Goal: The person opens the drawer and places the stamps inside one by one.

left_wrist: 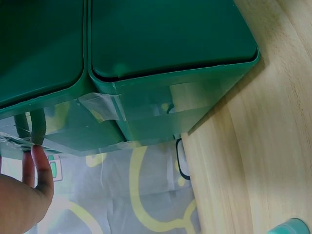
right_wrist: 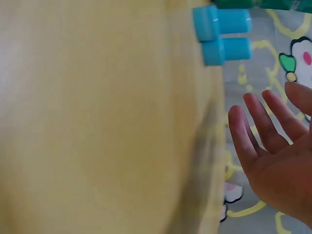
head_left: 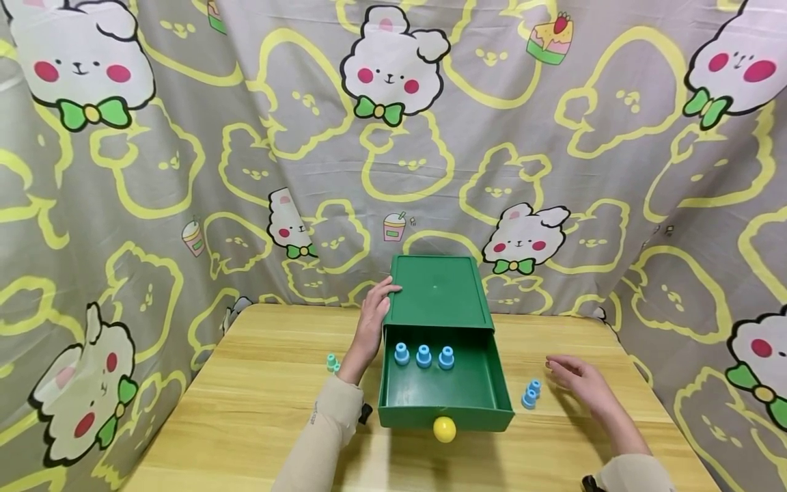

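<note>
Right now my left hand rests against the left side of the green box, fingers straight and laid over its top edge, nothing gripped (looks like bracing, so the box stays put while the drawer is out). The drawer stands pulled open toward me, yellow knob at its front. Three blue pegs stand upright in a row at the back of the drawer, tucked just under the box's front edge.

My right hand hovers over the wooden table, palm down, fingers relaxed and spread, holding nothing. Nearest to it are two more blue pegs, touching each other, just right of the drawer; the right wrist view shows them side by side, apart from my fingertips.

One teal peg stands on the table left of my left wrist. Behind everything hangs a bunny-print cloth.
</note>
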### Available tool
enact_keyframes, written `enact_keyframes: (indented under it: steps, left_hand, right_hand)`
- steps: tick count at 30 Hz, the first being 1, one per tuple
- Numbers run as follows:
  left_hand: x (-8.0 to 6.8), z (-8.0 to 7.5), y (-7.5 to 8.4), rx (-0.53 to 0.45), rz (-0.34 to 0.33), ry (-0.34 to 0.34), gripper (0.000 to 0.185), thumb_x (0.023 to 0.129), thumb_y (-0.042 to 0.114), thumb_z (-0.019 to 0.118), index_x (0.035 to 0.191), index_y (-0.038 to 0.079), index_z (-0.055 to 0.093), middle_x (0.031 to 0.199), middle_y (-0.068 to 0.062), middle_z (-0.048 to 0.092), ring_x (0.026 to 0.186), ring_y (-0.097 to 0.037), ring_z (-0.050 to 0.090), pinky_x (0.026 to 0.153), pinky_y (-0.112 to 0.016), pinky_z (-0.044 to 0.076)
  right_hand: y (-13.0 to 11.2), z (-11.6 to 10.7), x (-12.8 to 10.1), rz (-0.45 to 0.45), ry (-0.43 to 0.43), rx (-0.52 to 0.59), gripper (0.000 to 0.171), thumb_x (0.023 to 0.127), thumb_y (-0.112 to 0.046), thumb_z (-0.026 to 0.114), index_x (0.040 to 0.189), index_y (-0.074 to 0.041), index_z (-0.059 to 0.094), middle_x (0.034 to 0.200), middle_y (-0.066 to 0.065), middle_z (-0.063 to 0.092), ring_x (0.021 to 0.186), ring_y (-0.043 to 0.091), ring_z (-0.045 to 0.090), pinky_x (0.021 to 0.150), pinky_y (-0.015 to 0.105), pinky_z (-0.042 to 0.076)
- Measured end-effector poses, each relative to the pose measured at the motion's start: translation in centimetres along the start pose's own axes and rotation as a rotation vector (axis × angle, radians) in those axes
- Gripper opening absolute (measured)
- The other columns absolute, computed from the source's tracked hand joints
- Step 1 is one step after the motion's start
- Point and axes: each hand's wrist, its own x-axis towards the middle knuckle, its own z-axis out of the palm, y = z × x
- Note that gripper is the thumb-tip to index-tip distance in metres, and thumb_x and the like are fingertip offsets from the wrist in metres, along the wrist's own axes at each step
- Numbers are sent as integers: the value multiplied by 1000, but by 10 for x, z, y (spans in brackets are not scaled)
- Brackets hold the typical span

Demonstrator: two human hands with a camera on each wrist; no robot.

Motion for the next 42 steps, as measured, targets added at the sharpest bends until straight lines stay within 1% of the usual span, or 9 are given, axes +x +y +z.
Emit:
enact_keyframes:
  steps: [2,6,12,14,20,24,28,36,42]
  left_hand:
    - [0,0,0,5,-5,-2,37,113,25,35,140,17,60,165,-4,37,155,-28,28,124,-63,2]
    - [1,0,0,-16,2,3,37,112,21,36,139,13,60,165,-7,38,155,-30,28,124,-63,2]
    - [3,0,2,-25,-2,0,39,112,15,33,141,2,57,166,-17,34,155,-38,26,123,-64,1]
    - [3,-1,7,-25,-9,-7,39,112,14,32,141,-1,56,166,-20,33,155,-40,25,123,-65,0]
    - [-1,-6,39,-52,-11,-27,38,111,12,34,138,-5,56,164,-24,34,153,-43,26,122,-67,2]
    - [-3,-5,44,-59,-9,-21,38,110,11,35,137,-5,56,163,-25,34,153,-44,25,121,-69,0]
    - [-3,-6,43,-55,-10,-23,38,111,12,35,138,-4,56,163,-24,34,153,-43,25,122,-68,-1]
    - [-4,-5,42,-46,-15,-24,38,112,15,35,139,-3,57,164,-22,35,154,-41,26,123,-66,-2]
    - [-5,-5,42,-42,-10,-20,38,112,14,35,138,-3,57,164,-22,35,154,-42,26,123,-66,-2]
  right_hand:
    - [8,1,2,20,-21,4,57,110,-32,52,146,12,48,144,33,56,119,28,68,91,28,58]
    - [18,2,5,40,-44,0,57,110,-32,51,145,13,49,140,31,60,111,12,67,88,25,57]
    - [17,5,8,9,-88,10,52,111,-28,49,143,14,50,134,30,65,102,11,67,83,29,57]
    - [16,5,8,-21,-124,23,50,111,-25,48,142,15,50,135,31,63,101,12,67,82,30,58]
    - [17,7,8,-98,-240,30,48,110,-20,49,141,17,49,138,35,58,98,4,64,80,31,58]
    - [17,7,8,-119,-294,24,50,109,-23,53,142,15,50,137,34,59,98,0,63,79,31,57]
    - [16,8,7,-113,-309,19,49,107,-24,57,141,11,54,135,30,62,98,0,63,79,31,57]
    - [14,11,5,-71,-267,-38,39,104,-27,63,130,3,67,121,18,70,92,14,63,73,31,55]
    - [13,10,4,-65,-254,-39,40,106,-26,60,130,5,65,114,15,71,92,16,65,74,31,56]
